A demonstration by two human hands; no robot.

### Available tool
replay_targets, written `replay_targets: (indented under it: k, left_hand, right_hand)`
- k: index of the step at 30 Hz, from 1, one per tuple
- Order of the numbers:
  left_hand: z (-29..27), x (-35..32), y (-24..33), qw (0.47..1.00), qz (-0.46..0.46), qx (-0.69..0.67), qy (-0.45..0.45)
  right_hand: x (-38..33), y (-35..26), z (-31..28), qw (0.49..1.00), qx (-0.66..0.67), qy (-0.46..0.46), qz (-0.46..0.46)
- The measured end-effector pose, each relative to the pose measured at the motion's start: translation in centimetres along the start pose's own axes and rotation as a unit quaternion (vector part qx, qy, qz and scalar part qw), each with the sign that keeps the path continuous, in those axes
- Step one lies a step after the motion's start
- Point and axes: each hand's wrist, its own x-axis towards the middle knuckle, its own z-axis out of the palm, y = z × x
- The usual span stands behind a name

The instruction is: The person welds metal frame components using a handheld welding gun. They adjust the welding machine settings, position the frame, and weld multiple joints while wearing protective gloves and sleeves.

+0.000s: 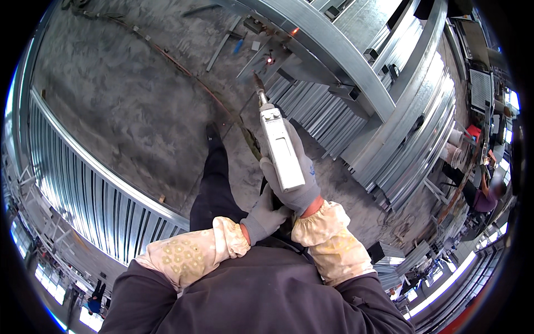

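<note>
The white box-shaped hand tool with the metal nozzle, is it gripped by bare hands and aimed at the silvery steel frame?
Not bare: the head view shows the right hand and the left hand in grey gloves. The rest holds: they grip the white box-shaped hand tool, aimed at the silvery steel frame.

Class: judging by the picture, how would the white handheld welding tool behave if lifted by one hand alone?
The white welding tool looks rigid and long, so probably front-heavy. Both gloved hands, right hand and left hand, support it. The trailing hose would likely drag.
</note>
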Motion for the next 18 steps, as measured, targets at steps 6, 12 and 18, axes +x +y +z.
replay_targets:
  k: [6, 12, 18]
  left_hand:
    - [-0.8, 0.2, -1.3, 1.0, 0.012, -0.001, -0.01]
    - [-1.3, 0.4, -1.8, 1.0, 0.013, -0.02, -0.011]
    - [-1.8, 0.4, -1.3, 1.0, 0.021, 0.013, -0.008]
  right_hand:
    - [-0.3, 0.2, 0.8, 1.0, -0.001, -0.006, 0.027]
    - [-0.2, 0.1, 1.1, 1.0, -0.009, -0.01, 0.014]
    - [-0.3, 0.5, 2.0, 0.999, -0.038, 0.001, -0.008]
